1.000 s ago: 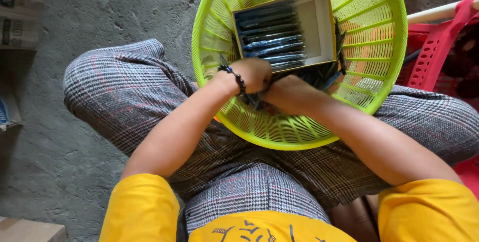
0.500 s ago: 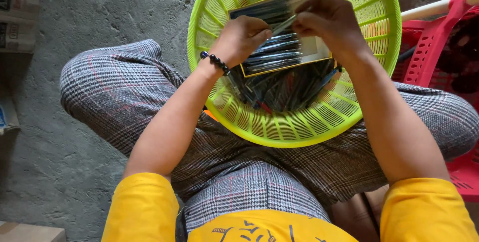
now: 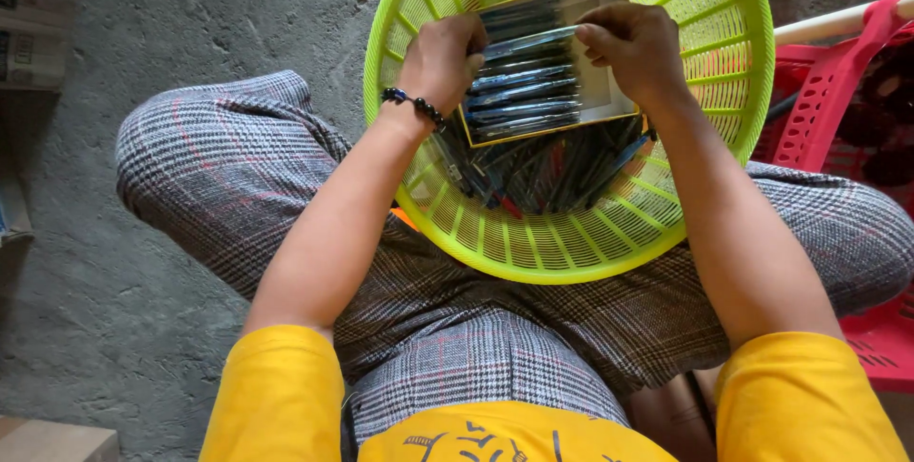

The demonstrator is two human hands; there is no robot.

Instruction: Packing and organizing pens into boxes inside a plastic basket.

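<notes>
From the head camera, a lime-green basket [image 3: 571,243] rests on the person's lap, loose pens [image 3: 552,172] heaped in it. A shallow box [image 3: 609,91] of pens lies on top. The left hand [image 3: 443,58] and right hand [image 3: 633,43] pinch one pen [image 3: 528,40] by its ends above the box.

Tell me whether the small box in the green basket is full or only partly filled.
Partly filled. The box holds a row of pens on its left side, while bare pale cardboard shows on its right, under the right hand.
</notes>
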